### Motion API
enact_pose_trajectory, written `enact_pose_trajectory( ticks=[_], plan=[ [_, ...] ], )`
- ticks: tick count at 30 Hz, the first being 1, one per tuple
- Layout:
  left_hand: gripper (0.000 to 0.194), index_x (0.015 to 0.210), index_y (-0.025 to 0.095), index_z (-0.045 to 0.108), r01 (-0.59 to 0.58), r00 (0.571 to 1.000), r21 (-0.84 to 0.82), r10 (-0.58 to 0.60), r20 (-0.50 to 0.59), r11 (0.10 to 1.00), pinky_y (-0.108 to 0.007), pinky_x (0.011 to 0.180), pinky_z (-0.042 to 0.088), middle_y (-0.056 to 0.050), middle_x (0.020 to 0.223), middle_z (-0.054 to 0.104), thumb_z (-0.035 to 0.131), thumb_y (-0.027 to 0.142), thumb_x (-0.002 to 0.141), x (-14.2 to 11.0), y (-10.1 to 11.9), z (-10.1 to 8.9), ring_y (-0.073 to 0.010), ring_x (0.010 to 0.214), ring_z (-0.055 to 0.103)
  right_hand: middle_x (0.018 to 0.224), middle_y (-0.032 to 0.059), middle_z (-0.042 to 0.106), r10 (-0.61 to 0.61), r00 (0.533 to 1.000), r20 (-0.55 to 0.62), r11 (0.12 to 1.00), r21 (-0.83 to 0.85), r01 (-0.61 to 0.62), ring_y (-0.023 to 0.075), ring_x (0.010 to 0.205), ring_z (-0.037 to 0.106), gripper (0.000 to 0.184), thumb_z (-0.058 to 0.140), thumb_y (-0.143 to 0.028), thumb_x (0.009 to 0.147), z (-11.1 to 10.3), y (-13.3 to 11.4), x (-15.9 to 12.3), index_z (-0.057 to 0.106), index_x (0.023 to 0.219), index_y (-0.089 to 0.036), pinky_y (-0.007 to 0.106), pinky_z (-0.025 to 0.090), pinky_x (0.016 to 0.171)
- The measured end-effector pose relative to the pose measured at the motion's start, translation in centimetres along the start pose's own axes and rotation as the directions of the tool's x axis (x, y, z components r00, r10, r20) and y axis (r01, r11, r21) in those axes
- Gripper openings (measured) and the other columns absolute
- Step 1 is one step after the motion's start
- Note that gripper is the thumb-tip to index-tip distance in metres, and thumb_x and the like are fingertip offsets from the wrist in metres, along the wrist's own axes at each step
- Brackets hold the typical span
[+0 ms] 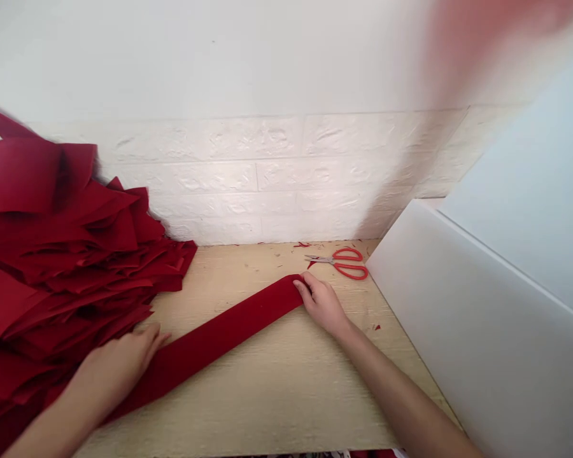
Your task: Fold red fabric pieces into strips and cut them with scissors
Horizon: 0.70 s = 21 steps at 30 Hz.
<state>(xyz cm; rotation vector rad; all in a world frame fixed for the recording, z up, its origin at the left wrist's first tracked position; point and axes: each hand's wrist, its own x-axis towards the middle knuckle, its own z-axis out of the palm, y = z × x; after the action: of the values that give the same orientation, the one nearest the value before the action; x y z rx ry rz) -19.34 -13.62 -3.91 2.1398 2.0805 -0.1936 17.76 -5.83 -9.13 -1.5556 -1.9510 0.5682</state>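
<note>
A long, flat strip of dark red fabric [229, 331] runs diagonally over the wooden tabletop, from the lower left to the middle. My right hand [321, 302] pinches its far right end between thumb and fingers. Over the strip's left part lies my left hand [119, 362], slightly blurred, fingers stretched along the upper edge with the tips a little apart. The strip's left end passes under my left forearm and is partly hidden. Just beyond my right hand are scissors [346, 263] with red handles, lying on the table with their blades pointing left.
A tall heap of red fabric pieces [76, 254] fills the left side. A white panel [482, 305] stands along the right edge. Behind the table [267, 388] is a white brick-patterned wall [277, 172]. Small red scraps [377, 327] lie about. A blurred reddish shape [487, 38] crosses the upper right.
</note>
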Motion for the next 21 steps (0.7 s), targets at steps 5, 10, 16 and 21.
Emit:
enact_pose_trajectory(
  ticks=[5,10,16,21],
  plan=[
    [0.042,0.094,0.019,0.062,-0.024,0.963,0.188,0.073,-0.258,0.982,-0.042,0.077,0.053,-0.016,0.095,0.070,0.021,0.027,0.097,-0.3,4.3,-0.2,-0.0322,0.090,0.070,0.082,0.0030,0.069,-0.060,0.994,0.088,0.987,-0.146,0.072,0.0188,0.074,0.062,0.023,0.042,-0.033,0.103,1.1,-0.5,2.5,0.059,0.092,-0.022,0.026,0.038,0.068],
    [0.038,0.121,0.018,0.055,-0.424,0.871,-0.234,0.323,-0.371,0.875,-0.039,0.101,0.049,-0.013,0.121,0.066,0.031,0.039,0.101,7.5,12.8,-0.9,-0.0246,0.113,0.062,0.085,0.0027,0.070,-0.091,0.992,0.091,0.991,-0.088,0.099,0.0170,0.074,0.062,0.023,0.043,-0.032,0.103,1.0,-0.5,3.0,0.061,0.093,-0.021,0.025,0.039,0.069],
    [0.032,0.099,0.020,0.054,-0.545,0.834,-0.562,0.470,-0.289,0.622,-0.036,0.087,0.050,-0.009,0.100,0.069,0.030,0.040,0.101,12.6,19.2,2.8,-0.0210,0.091,0.064,0.092,0.0032,0.071,-0.104,0.993,0.056,0.990,0.102,0.098,0.0165,0.081,0.063,0.015,0.047,-0.027,0.100,0.5,0.6,2.1,0.060,0.100,-0.021,0.025,0.042,0.074],
    [0.030,0.082,0.023,0.048,-0.450,0.887,-0.687,0.378,-0.267,0.571,-0.030,0.073,0.047,-0.002,0.080,0.065,0.033,0.041,0.100,12.6,18.8,3.6,-0.0176,0.074,0.059,0.082,0.0001,0.068,-0.033,0.999,-0.003,0.969,0.246,0.033,0.0145,0.069,0.059,0.020,0.047,-0.036,0.100,0.4,1.0,2.2,0.058,0.102,-0.020,0.024,0.041,0.066]
  ],
)
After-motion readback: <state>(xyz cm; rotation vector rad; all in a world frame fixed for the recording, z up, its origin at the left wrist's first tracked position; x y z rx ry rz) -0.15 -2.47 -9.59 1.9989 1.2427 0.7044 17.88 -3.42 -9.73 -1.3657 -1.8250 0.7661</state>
